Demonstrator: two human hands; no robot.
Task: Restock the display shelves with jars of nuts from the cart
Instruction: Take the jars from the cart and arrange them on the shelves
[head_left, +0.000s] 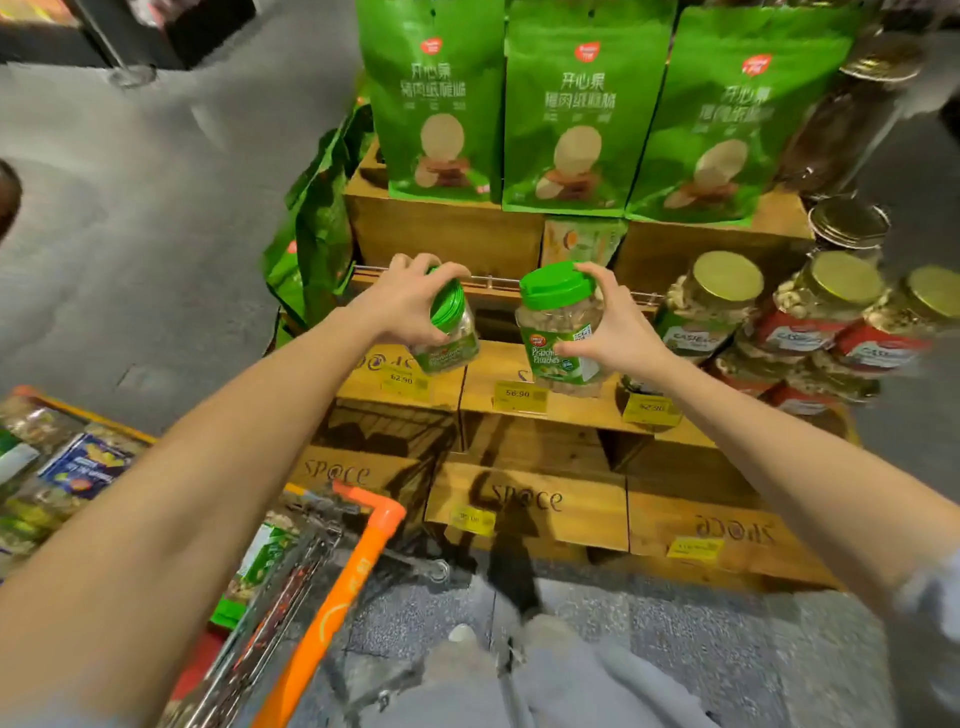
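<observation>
I hold two clear pistachio jars with green lids over the wooden display shelf (498, 364). My left hand (402, 299) grips the left jar (452, 338) by its lid, and the jar tilts to the right. My right hand (615, 325) is curled round the side of the right jar (558, 332), which stands nearly upright above a yellow price tag (519, 396). The cart (291, 582) with the orange handle is at the lower left with more packs and jars inside.
Cashew jars with gold lids (722, 296) lie stacked on the shelf to the right. Green snack bags (582, 114) stand on the crates above. Wooden crates marked "space" (524, 501) form the base below. Grey floor lies to the left.
</observation>
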